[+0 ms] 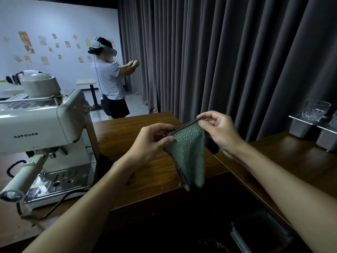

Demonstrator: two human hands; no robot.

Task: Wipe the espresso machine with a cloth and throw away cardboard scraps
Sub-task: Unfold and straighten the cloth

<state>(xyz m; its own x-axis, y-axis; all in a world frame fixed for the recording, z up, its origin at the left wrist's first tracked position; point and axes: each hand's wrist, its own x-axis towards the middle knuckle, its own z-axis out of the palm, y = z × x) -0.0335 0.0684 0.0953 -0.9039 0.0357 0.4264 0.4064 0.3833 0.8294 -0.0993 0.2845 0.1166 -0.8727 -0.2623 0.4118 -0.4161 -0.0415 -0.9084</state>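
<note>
A green cloth with a dark stitched border hangs in the air over the wooden counter. My left hand pinches its top edge at the left corner. My right hand pinches the same edge at the right corner, so the cloth droops folded between them. The cream espresso machine stands at the left on the counter, its portafilter handle pointing toward me. It is about a hand's width left of my left hand. No cardboard scraps are visible.
A second counter runs along the right with grey holders bearing clear glasses. A dark bin opening lies low between the counters. Grey curtains hang behind. A person wearing a headset stands beyond the counter.
</note>
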